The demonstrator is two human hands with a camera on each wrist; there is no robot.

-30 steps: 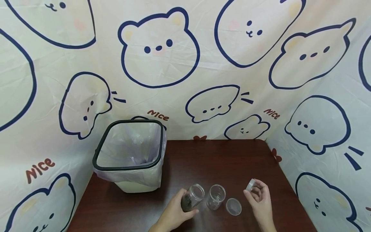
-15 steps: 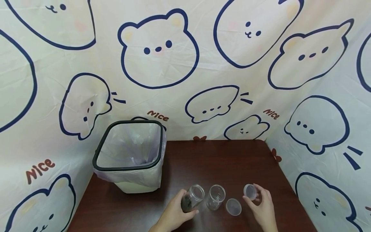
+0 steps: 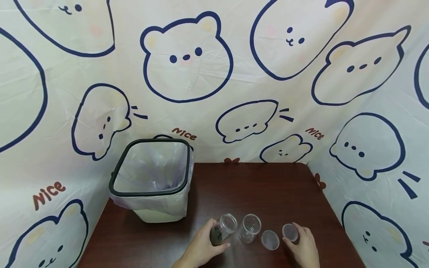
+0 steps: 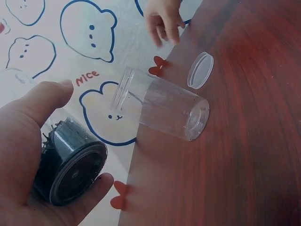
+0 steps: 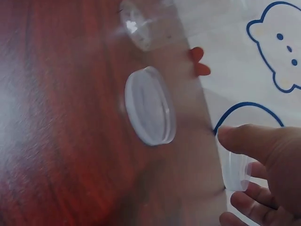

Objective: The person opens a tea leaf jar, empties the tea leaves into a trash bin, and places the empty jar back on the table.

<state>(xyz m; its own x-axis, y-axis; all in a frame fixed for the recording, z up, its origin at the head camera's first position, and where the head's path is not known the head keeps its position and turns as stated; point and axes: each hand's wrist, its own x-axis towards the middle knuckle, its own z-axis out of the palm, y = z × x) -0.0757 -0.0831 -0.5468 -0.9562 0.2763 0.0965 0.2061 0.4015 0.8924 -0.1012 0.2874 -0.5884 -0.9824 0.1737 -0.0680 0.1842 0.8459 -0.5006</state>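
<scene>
My left hand point(image 3: 202, 243) grips a clear plastic jar point(image 3: 225, 227), tilted, its mouth uncovered. Dark, dry, leaf-like bits point(image 4: 66, 141) lie at its bottom, seen in the left wrist view. To its right a second clear jar point(image 3: 249, 229) stands upright on the table, see-through with nothing showing inside. A translucent lid point(image 3: 270, 240) lies flat beside that jar. Farther right, my right hand point(image 3: 304, 243) pinches another translucent lid point(image 3: 290, 232) by its edge, between thumb and fingers. In the right wrist view this held lid point(image 5: 235, 169) is partly covered by the thumb.
A bin point(image 3: 157, 214) with a dark rim and a pale plastic liner stands at the table's back left. The dark red-brown table point(image 3: 254, 186) meets a cloth backdrop point(image 3: 187, 82) printed with cartoon animals.
My right hand has turned the lid from edge-on to face-up and lowered it toward the table. My left hand with the jar stays nearly still.
</scene>
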